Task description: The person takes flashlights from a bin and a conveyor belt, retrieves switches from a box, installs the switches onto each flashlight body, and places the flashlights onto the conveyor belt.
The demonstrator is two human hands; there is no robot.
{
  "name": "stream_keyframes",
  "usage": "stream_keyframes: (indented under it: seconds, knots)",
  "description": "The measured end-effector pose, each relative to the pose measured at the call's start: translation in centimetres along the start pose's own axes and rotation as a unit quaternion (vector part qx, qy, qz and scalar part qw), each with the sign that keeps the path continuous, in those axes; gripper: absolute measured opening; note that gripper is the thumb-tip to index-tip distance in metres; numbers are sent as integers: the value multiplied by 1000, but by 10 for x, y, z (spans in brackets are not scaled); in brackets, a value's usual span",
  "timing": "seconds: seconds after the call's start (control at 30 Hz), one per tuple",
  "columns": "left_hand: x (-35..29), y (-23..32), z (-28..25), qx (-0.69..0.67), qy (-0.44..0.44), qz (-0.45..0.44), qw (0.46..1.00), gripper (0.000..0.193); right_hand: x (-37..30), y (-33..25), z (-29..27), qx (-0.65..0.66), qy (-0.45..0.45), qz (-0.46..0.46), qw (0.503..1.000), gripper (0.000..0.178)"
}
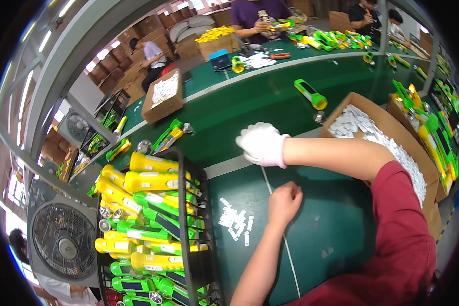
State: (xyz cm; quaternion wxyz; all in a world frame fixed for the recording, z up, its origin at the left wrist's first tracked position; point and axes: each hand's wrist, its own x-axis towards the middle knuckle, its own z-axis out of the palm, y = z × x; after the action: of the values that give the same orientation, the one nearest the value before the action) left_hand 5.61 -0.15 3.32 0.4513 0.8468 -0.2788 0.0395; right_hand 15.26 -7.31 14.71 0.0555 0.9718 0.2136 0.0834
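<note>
My left hand (284, 201), bare, is held over the green work table (311, 250) with its fingers curled in. Whatever it may hold is hidden. My right hand (261, 145), in a white glove, reaches across to the near edge of the green conveyor belt (229, 125). Its fingers are bent under and closed, and I cannot make out anything in them. Small white pieces (234, 220) lie scattered on the table, left of my left hand. A green and yellow flashlight (310, 94) lies on the belt, beyond my right hand, with a small shiny round part (320, 118) near it.
A black crate (184, 229) full of yellow and green flashlights stands at my left. On the right is a cardboard box (349, 99) of white pieces. A smaller box (176, 106) straddles the belt's far side. A fan (64, 242) stands left; a co-worker (260, 20) sits opposite.
</note>
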Motion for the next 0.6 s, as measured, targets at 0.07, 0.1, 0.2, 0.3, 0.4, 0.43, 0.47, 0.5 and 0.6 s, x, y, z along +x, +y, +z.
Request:
stream_keyframes:
  seconds: [0.07, 0.1, 0.2, 0.3, 0.4, 0.43, 0.47, 0.5, 0.6]
  knots:
    - [-1, -6, 2, -9, 9, 4, 1000, 16, 54, -14, 18, 65, 19, 29, 997, 15]
    - [-2, -11, 4, -15, 13, 5, 1000, 17, 75, -20, 21, 59, 12, 31, 998, 19]
    - [-2, -8, 2, -27, 7, 14, 1000, 15, 143, -28, 56, 79, 52, 43, 995, 29]
    - [-3, -11, -4, -33, -18, 5, 999, 15, 200, -42, 78, 75, 67, 54, 993, 42]
    - [-13, -17, -1, -85, -19, 14, 996, 20, 252, -54, 102, 10, 111, 14, 994, 45]
    - [-14, -18, 1, -78, -8, -1, 997, 20, 266, -57, 113, -7, 130, -4, 991, 46]
    - [-15, -17, 4, -76, 1, -12, 997, 20, 281, -57, 128, -21, 142, -21, 989, 42]
    - [-15, -17, 7, -75, 8, -23, 997, 20, 293, -60, 142, -33, 154, -36, 987, 38]
    - [-15, -22, 11, -80, 21, -43, 996, 20, 311, -70, 161, -48, 162, -62, 984, 22]
